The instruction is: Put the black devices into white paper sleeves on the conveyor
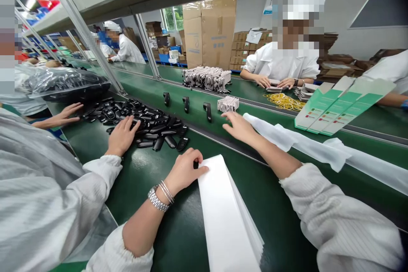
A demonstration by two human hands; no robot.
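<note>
My left hand (pixel 185 171), with a metal watch and bangles at the wrist, is closed at the top edge of a stack of long white paper sheets (pixel 225 208). Between its fingers and thumb shows the end of a small black plastic piece (pixel 196 164), mostly hidden; the thumb lies over the paper's corner. Stretched out over the green conveyor belt, my right hand (pixel 240 129) has its fingers apart and holds nothing. Just beyond its fingertips sits a small bundle of white cables (pixel 228 104). Black handheld devices (pixel 207 111) stand on the belt to its left.
At left, a co-worker's hands (pixel 123 136) touch a pile of black plastic parts (pixel 153 123). A strip of white sheeting (pixel 299 146) lies along the belt at right, beside green-and-white boxes (pixel 341 106). Across sits another person near yellow bands (pixel 283 101). A metal post (pixel 148 46) rises behind.
</note>
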